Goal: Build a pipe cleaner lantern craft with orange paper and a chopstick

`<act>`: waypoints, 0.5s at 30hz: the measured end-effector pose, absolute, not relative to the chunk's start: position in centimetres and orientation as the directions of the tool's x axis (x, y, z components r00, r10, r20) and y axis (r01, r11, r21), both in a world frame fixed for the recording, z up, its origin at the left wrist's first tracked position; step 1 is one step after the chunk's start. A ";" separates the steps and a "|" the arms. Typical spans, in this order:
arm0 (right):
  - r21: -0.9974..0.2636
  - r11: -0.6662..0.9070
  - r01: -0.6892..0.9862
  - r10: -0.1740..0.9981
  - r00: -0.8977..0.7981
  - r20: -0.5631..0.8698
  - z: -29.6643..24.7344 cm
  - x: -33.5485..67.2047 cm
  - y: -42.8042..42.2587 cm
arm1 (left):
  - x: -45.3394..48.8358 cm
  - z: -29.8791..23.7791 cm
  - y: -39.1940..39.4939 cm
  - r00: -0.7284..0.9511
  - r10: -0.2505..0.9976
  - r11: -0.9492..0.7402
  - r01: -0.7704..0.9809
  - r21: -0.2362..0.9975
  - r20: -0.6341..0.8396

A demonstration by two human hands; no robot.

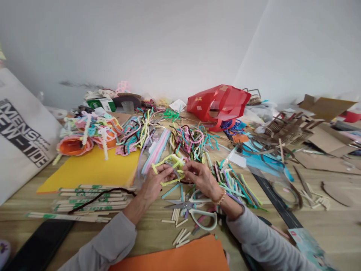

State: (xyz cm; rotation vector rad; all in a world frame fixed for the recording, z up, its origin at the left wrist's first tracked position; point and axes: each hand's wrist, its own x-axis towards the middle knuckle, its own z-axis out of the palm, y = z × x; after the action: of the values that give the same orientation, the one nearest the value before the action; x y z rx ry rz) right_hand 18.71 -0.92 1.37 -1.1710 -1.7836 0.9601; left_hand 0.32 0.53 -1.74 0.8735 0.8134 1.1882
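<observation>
Between my two hands is a small frame of bent yellow pipe cleaners, with a greyish strand running through it. The fingers of my left hand pinch its left side. My right hand has thumb and fingers pressed together at its right edge, and the fingertips partly cover the strands there. Just below the hands lie white-handled scissors with the blades apart. Short cut wooden sticks are scattered below them. Loose pipe cleaners lie right of my right hand.
Yellow sheets, packaged chopsticks and a black phone lie left. An orange sheet is at the near edge. A tangle of pipe cleaners and a red bag stand behind. Brown cardboard lies right.
</observation>
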 end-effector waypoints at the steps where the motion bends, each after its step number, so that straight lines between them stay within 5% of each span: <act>1: -0.875 0.310 0.371 0.939 -0.262 0.221 1.3 18.7 -0.9 | 0.3 -1.8 0.5 0.191 0.979 0.147 -0.413 0.899 -0.072; 15: -0.803 0.388 0.452 0.921 -0.156 0.357 0.5 17.7 -1.6 | 0.8 -2.4 0.2 0.200 0.976 0.153 -0.359 0.921 -0.084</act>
State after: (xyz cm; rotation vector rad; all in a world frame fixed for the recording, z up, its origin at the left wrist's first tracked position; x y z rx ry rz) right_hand 17.69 -1.58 0.50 -1.2027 -1.7694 0.6719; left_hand 0.83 0.16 -2.36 0.9237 0.8561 1.1479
